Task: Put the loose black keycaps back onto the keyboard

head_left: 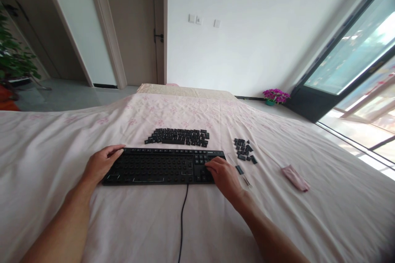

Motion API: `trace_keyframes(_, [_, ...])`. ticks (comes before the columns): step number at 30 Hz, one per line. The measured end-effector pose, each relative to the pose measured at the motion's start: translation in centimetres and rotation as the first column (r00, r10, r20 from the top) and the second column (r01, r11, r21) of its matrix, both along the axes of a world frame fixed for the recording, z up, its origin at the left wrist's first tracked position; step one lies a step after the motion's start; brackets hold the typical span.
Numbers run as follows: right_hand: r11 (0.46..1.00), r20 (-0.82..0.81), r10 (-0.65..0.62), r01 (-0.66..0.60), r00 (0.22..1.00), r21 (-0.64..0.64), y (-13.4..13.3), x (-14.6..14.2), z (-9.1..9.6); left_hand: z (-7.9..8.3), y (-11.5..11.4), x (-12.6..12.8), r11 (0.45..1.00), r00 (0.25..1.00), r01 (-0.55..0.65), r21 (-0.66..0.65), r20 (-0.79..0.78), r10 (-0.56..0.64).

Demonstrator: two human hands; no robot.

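A black keyboard (pixel 154 166) lies on a pink floral cloth, its main key area stripped of keycaps; caps still sit along the top row and in the small block left of the number pad. My left hand (pixel 100 164) grips the keyboard's left end, thumb and fingers over its upper corner. Over the number pad, my right hand (pixel 224 174) has its fingers pressed together; whatever they pinch is hidden. Beyond the keyboard lies a group of loose black keycaps (pixel 179 137), with a smaller group of keycaps (pixel 242 149) farther right. Beside my right hand rests a keycap puller (pixel 243 174) with wire loops.
A pink cloth pouch (pixel 295 178) lies on the bedspread (pixel 262 222) at the right. The keyboard's black cable (pixel 182 222) runs toward me. Past the bed are a white wall, a door (pixel 132 24), potted magenta flowers (pixel 276 95) and a leafy plant (pixel 14 49).
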State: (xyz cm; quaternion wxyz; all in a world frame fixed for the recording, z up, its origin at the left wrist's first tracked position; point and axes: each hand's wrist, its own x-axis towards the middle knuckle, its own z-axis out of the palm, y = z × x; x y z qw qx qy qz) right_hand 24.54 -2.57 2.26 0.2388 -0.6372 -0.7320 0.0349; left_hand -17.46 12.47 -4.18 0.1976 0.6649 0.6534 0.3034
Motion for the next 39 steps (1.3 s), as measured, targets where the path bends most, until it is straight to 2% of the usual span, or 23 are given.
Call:
trace_keyframes(4, [1.000, -0.037, 0.028, -0.028, 0.999, 0.000, -0.2, 0.2, 0.0, 0.0, 0.0, 0.0, 1.000, 1.000, 0.010, 0.016, 0.019, -0.011])
trace_keyframes(11, [1.000, -0.261, 0.020, -0.017, 0.965, 0.013, -0.2, 1.0, -1.2, 0.4, -0.2, 0.3, 1.000, 1.000, -0.004, 0.014, -0.004, 0.004])
trace_keyframes(16, [0.999, -0.314, -0.037, 0.026, 0.949, -0.039, 0.2, 1.3, -1.4, 0.7, -0.5, 0.4, 1.000, 1.000, -0.006, 0.010, -0.016, 0.007])
trace_keyframes(21, [0.999, -0.345, -0.013, -0.002, 0.939, -0.042, 0.4, 1.4, -1.4, 0.9, -0.6, 0.5, 1.000, 1.000, -0.007, 0.003, -0.019, 0.007])
trace_keyframes(31, [0.996, -0.189, -0.037, 0.021, 0.981, -0.085, 0.1, 1.2, -0.8, 0.7, -0.3, 0.4, 1.000, 0.999, -0.010, -0.001, -0.037, 0.010])
trace_keyframes(39, [0.995, -0.153, 0.034, -0.048, 0.988, -0.085, 0.3, 1.0, -0.5, 0.7, -0.3, 0.3, 1.000, 1.000, -0.001, -0.008, -0.017, 0.001])
